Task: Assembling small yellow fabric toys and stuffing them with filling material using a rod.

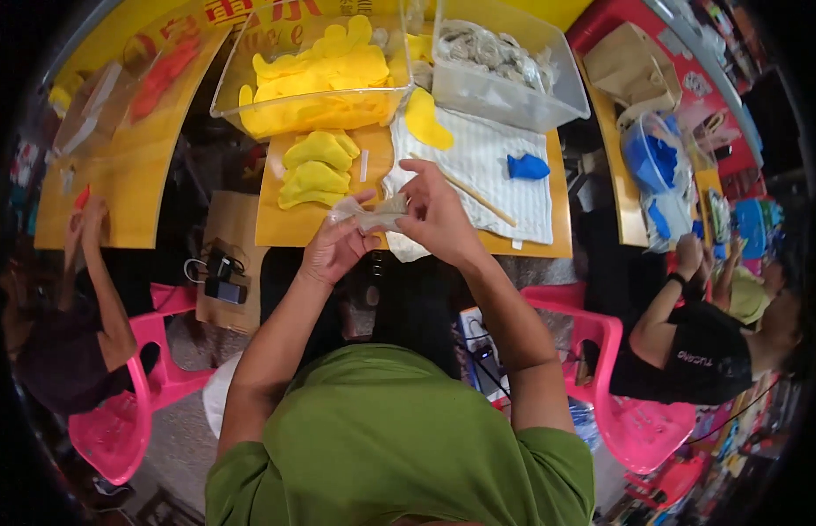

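Observation:
A crumpled, see-through greyish piece of thin film [382, 216] is stretched between my two hands, just in front of the table edge. My left hand [331, 251] is closed on its left end, palm partly turned up. With thumb and fingers, my right hand [443, 217] pinches the other end. Several yellow curved cloth pieces [316, 180] lie stacked on the table beyond my left hand. Past my right hand, a thin wooden stick [480, 198] rests slantwise on a white towel [531, 215], with a blue fish-shaped piece [527, 167] and a single yellow curved piece [427, 119].
At the back stand a clear bin [313, 98] of yellow pieces and another clear bin [513, 95] of crumpled greyish film. A short white strip [364, 166] lies on the table [276, 230]. People sit at both sides on pink chairs [611, 386]; the left one holds something red.

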`<control>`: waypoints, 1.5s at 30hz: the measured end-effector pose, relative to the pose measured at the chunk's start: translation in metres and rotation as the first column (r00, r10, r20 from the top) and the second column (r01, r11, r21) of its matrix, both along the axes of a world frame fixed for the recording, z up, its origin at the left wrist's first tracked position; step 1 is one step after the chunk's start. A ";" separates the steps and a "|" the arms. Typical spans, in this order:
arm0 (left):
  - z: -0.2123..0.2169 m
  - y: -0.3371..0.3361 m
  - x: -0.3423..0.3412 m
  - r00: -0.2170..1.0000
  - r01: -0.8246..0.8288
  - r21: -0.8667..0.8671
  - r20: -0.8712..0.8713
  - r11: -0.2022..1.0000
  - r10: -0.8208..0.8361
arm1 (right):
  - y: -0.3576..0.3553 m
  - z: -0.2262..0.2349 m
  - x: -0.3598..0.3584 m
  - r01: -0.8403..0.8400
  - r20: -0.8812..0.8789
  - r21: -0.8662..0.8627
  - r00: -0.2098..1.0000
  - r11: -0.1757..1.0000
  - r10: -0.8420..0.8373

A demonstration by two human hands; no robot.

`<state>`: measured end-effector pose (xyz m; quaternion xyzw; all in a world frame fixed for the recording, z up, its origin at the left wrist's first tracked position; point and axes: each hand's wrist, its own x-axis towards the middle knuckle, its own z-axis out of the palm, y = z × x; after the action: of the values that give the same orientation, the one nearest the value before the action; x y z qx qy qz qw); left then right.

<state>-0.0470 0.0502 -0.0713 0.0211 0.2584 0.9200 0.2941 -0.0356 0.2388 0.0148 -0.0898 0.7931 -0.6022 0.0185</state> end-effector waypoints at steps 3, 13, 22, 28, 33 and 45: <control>0.002 0.008 0.006 0.999 0.014 0.086 0.045 0.996 -0.017 | 0.003 0.000 -0.003 -0.034 0.002 -0.046 0.999 0.998 0.034; -0.014 0.011 0.008 0.992 -0.108 0.142 0.074 0.984 0.099 | -0.005 -0.014 0.005 -0.041 0.116 -0.027 0.992 0.999 0.044; -0.016 0.010 0.014 0.993 -0.106 0.153 -0.037 0.982 0.113 | -0.017 -0.015 0.009 -0.026 0.129 0.065 0.992 0.998 0.017; -0.018 0.010 0.010 0.994 -0.102 0.187 0.053 0.977 0.094 | -0.013 -0.023 0.010 -0.054 0.111 0.085 0.993 0.995 0.044; -0.021 0.010 0.010 0.989 -0.148 0.149 0.006 0.978 0.148 | -0.006 -0.033 0.011 -0.098 0.171 0.103 0.982 0.990 0.080; -0.001 0.013 -0.004 0.987 -0.157 -0.051 -0.039 0.986 0.155 | 0.015 -0.042 0.013 0.039 0.263 -0.267 0.964 0.963 0.034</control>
<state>-0.0506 0.0627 -0.0725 0.0089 0.2892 0.9322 0.2172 -0.0224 0.2533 -0.0271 -0.0092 0.6942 -0.7110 0.1114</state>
